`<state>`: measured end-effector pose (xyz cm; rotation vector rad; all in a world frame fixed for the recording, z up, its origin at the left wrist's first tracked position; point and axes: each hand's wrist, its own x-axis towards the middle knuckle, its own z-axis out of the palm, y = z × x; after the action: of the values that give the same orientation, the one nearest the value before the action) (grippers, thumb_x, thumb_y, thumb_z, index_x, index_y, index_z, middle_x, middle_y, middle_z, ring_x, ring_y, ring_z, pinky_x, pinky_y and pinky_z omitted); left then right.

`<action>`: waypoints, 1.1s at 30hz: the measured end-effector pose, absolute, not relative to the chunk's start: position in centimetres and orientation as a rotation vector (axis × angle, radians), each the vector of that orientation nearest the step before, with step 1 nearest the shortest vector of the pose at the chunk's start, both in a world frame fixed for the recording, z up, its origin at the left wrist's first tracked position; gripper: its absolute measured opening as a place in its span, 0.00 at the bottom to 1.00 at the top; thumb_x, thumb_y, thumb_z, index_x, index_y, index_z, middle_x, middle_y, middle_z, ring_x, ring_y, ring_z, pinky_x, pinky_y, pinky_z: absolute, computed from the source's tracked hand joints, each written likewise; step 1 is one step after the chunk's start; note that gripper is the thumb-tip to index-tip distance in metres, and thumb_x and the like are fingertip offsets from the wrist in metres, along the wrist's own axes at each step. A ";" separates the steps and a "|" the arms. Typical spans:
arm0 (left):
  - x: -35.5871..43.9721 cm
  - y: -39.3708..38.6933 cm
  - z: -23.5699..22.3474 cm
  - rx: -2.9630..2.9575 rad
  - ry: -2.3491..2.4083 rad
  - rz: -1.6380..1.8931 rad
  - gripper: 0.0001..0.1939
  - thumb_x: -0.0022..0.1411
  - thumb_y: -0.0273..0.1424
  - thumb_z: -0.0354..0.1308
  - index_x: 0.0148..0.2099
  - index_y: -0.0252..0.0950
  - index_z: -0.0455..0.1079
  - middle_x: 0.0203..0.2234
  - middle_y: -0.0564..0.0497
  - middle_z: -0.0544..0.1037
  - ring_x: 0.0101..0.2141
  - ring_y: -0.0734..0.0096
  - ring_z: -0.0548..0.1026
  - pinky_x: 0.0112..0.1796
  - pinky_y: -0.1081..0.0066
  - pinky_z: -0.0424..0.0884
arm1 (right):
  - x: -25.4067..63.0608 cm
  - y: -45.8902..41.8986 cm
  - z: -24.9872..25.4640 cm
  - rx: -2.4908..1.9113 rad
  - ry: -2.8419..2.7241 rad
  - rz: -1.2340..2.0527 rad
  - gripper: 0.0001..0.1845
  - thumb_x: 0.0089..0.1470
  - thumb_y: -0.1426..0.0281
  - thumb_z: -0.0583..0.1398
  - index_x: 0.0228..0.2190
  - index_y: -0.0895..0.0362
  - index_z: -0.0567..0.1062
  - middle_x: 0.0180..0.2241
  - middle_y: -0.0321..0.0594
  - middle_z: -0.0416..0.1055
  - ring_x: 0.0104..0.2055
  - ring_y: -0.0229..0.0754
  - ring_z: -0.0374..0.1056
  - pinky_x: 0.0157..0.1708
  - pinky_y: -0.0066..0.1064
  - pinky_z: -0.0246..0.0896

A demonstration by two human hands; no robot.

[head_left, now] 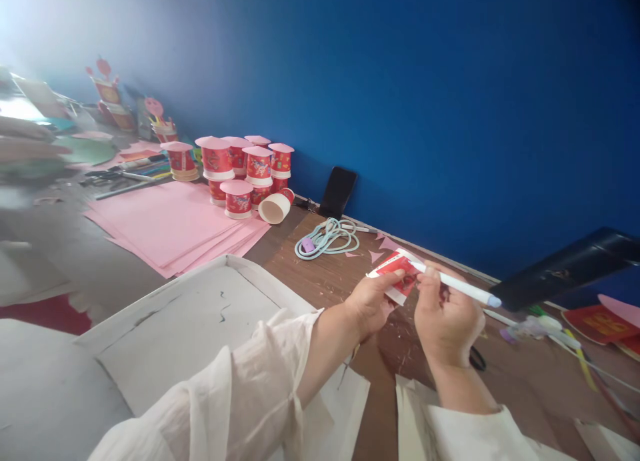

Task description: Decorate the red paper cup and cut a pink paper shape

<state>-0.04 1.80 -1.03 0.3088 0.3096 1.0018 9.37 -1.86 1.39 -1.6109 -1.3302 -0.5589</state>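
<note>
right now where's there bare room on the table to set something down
Mostly bare brown tabletop shows between the blue cord and white tray, and between the right hand and yellow strip. Crowded: around the red cups by the wall.

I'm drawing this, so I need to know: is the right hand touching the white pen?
Touching. The head view shows the right hand pinching the white pen between thumb and curled fingers.

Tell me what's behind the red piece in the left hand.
Past the red piece, pink scraps lie on the brown table by the blue wall. What it and the left hand cover cannot be seen.
</note>
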 end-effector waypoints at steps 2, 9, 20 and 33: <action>0.0 1.8 -1.0 0.306 0.315 0.998 0.14 0.48 0.28 0.71 0.39 0.33 0.76 0.34 0.47 0.80 0.37 0.67 0.76 0.49 0.67 0.66 | 9.4 -1.9 1.4 -1.611 -1.327 -0.559 0.21 0.60 0.58 0.55 0.36 0.61 0.80 0.25 0.47 0.78 0.31 0.50 0.75 0.32 0.35 0.63; 0.0 1.8 -1.0 0.311 0.302 0.989 0.14 0.48 0.29 0.70 0.40 0.34 0.76 0.35 0.48 0.80 0.39 0.66 0.77 0.49 0.67 0.67 | 9.4 -1.9 1.5 -1.610 -1.317 -0.550 0.20 0.60 0.58 0.55 0.35 0.60 0.80 0.24 0.46 0.77 0.29 0.49 0.74 0.31 0.34 0.62; -0.2 1.9 -0.8 0.220 0.326 0.961 0.12 0.49 0.26 0.68 0.39 0.32 0.76 0.35 0.47 0.80 0.38 0.67 0.77 0.45 0.69 0.69 | 9.5 -1.8 1.4 -1.594 -1.295 -0.584 0.21 0.60 0.59 0.55 0.34 0.61 0.81 0.25 0.48 0.79 0.29 0.51 0.76 0.30 0.35 0.63; -0.3 2.1 -0.9 0.201 0.331 0.922 0.14 0.51 0.26 0.67 0.42 0.33 0.76 0.38 0.46 0.80 0.39 0.66 0.76 0.45 0.68 0.69 | 9.6 -1.7 1.4 -1.610 -1.285 -0.595 0.21 0.60 0.59 0.55 0.33 0.62 0.81 0.22 0.48 0.78 0.27 0.50 0.75 0.28 0.34 0.62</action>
<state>-0.26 2.08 -0.95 0.2006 0.3314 0.9218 9.59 -1.71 1.41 -1.6104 -1.2847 -0.5949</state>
